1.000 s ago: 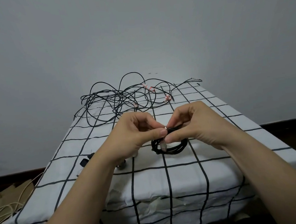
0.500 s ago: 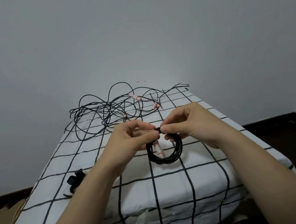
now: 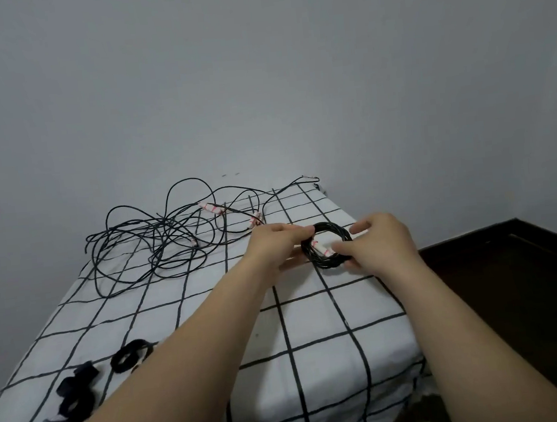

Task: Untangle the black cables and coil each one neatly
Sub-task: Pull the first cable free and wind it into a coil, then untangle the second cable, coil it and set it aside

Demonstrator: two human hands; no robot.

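Observation:
A small round coil of black cable with a white, red-marked end inside it lies low over the right side of the table. My left hand pinches the coil's left rim between thumb and fingers. My right hand holds the coil's right and lower rim with curled fingers. At the back left of the table sprawls a tangle of loose black cables, some with white, red-striped ends.
The table wears a white cloth with a black grid. Near its front left lie black strap rings and more black straps. A grey wall stands behind; dark floor lies to the right.
Both hands carried the coil from the middle of the table to the right and farther away. The view swung, bringing the black straps at front left into sight.

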